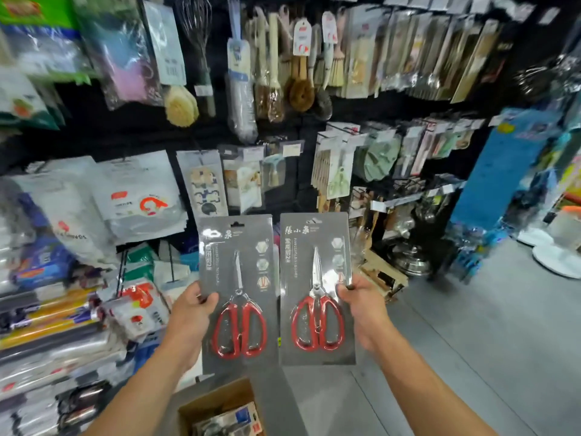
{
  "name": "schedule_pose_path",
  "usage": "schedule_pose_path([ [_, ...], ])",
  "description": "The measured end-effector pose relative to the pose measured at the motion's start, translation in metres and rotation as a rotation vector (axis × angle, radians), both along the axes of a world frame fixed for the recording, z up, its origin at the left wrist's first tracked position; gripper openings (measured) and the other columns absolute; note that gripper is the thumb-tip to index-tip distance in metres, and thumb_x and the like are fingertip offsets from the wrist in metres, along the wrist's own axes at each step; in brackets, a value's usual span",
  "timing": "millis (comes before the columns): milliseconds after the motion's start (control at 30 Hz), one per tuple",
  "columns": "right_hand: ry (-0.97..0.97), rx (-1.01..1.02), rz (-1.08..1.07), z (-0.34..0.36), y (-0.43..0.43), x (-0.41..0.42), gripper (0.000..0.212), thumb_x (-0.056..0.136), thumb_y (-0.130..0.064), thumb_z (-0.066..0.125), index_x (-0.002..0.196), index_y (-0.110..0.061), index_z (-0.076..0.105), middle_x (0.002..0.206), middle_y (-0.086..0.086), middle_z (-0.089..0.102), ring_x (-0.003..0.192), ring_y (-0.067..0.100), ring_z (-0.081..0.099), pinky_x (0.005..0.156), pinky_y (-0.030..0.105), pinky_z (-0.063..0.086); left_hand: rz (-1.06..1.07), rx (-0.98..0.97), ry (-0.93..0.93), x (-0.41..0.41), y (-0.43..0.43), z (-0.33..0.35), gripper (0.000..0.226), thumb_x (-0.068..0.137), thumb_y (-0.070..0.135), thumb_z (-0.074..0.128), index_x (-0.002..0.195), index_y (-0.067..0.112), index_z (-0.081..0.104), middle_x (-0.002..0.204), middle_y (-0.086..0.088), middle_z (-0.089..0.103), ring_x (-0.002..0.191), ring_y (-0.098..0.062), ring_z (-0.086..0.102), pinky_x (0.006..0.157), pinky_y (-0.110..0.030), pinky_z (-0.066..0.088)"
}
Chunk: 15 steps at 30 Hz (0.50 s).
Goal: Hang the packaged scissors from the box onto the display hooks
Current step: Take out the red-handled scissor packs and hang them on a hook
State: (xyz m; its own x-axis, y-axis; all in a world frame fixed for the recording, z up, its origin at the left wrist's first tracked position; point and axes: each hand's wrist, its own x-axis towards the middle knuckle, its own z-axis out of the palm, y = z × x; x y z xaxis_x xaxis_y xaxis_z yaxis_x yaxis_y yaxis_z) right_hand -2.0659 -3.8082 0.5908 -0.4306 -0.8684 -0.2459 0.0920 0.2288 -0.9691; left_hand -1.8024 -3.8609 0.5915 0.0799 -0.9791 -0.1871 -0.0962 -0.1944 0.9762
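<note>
I hold two grey card packs of red-handled scissors upright, side by side in front of the display wall. My left hand [191,313] pinches the left edge of the left scissors pack [239,291]. My right hand [361,309] pinches the right edge of the right scissors pack [316,287]. Below them, at the bottom edge of the view, stands an open cardboard box [220,404] with more packaged goods inside. The black display wall [283,184] behind the packs carries hooks full of hanging goods.
Brushes and wooden utensils [283,64] hang on the upper hooks. Plastic bags and rolls [63,309] are stacked on shelves at the left. A blue column [503,171] stands at the right, with grey floor [471,341] in front of it.
</note>
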Motion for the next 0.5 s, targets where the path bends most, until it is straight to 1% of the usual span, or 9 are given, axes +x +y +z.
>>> schedule_pose_path([
  [67,-0.069,-0.009,-0.049,0.012,0.012,-0.005,0.031,0.091,-0.002,0.057,0.07,-0.022,0.07,0.067,0.001,0.067,0.07,0.024,0.059,0.075,0.041,0.049,0.004,-0.036,-0.035,-0.009,0.01,0.01,0.012,0.101,0.016,0.049,0.108,0.016,0.06,0.104,0.002,0.065,0.097,-0.017,0.059,0.081,-0.029,0.044],
  [133,-0.096,-0.011,-0.079,0.019,0.021,-0.012,0.018,0.093,-0.01,0.059,0.08,-0.015,0.071,0.072,0.005,0.073,0.072,0.028,0.066,0.083,0.046,0.054,0.017,-0.042,-0.066,-0.017,0.017,0.014,0.019,0.1,0.023,0.05,0.11,0.011,0.061,0.103,-0.003,0.067,0.098,-0.02,0.061,0.079,-0.032,0.047],
  [200,-0.091,-0.028,-0.078,0.02,0.029,-0.023,0.016,0.092,-0.019,0.061,0.082,-0.015,0.073,0.082,0.011,0.075,0.083,0.036,0.069,0.09,0.055,0.052,0.019,-0.038,-0.065,-0.026,0.023,0.017,0.021,0.1,0.027,0.05,0.111,0.013,0.061,0.104,-0.004,0.068,0.099,-0.021,0.063,0.083,-0.035,0.05],
  [267,-0.083,-0.042,-0.049,0.017,0.033,-0.038,0.017,0.092,-0.024,0.061,0.085,-0.018,0.075,0.09,0.014,0.075,0.093,0.042,0.068,0.09,0.059,0.051,0.027,-0.024,-0.042,-0.042,0.029,0.02,0.014,0.1,0.025,0.048,0.103,0.019,0.061,0.098,0.0,0.067,0.091,-0.016,0.062,0.074,-0.031,0.049],
  [300,-0.078,-0.038,-0.036,0.016,0.033,-0.048,0.017,0.092,-0.024,0.061,0.086,-0.017,0.075,0.09,0.015,0.075,0.09,0.042,0.068,0.088,0.059,0.052,0.036,-0.031,-0.034,-0.051,0.03,0.018,0.013,0.1,0.024,0.048,0.098,0.022,0.06,0.096,0.002,0.066,0.088,-0.014,0.061,0.072,-0.029,0.047],
  [333,-0.078,-0.036,-0.029,0.016,0.033,-0.059,0.017,0.093,-0.023,0.061,0.087,-0.014,0.074,0.088,0.017,0.074,0.083,0.039,0.069,0.086,0.06,0.053,0.044,-0.042,-0.041,-0.062,0.033,0.019,0.013,0.101,0.024,0.048,0.096,0.024,0.059,0.096,0.003,0.066,0.088,-0.013,0.06,0.074,-0.03,0.047],
  [400,-0.083,-0.04,-0.008,0.012,0.03,-0.086,0.016,0.094,-0.02,0.06,0.087,-0.01,0.071,0.078,0.017,0.071,0.069,0.029,0.064,0.076,0.056,0.055,0.056,-0.058,-0.056,-0.085,0.034,0.019,0.012,0.101,0.025,0.048,0.096,0.027,0.058,0.098,0.005,0.066,0.091,-0.013,0.06,0.084,-0.034,0.047],
  [433,-0.081,-0.044,-0.002,0.01,0.029,-0.1,0.014,0.095,-0.018,0.058,0.088,-0.011,0.069,0.075,0.013,0.072,0.068,0.026,0.064,0.073,0.051,0.057,0.068,-0.061,-0.062,-0.099,0.033,0.019,0.012,0.101,0.024,0.048,0.095,0.028,0.058,0.098,0.006,0.066,0.091,-0.013,0.06,0.085,-0.034,0.046],
  [500,-0.098,-0.069,0.02,0.009,0.027,-0.132,0.012,0.096,-0.013,0.056,0.098,-0.014,0.068,0.085,0.009,0.075,0.077,0.029,0.07,0.078,0.049,0.058,0.109,-0.051,-0.041,-0.132,0.032,0.019,0.019,0.101,0.02,0.049,0.087,0.03,0.057,0.093,0.007,0.065,0.086,-0.01,0.059,0.079,-0.033,0.047],
])
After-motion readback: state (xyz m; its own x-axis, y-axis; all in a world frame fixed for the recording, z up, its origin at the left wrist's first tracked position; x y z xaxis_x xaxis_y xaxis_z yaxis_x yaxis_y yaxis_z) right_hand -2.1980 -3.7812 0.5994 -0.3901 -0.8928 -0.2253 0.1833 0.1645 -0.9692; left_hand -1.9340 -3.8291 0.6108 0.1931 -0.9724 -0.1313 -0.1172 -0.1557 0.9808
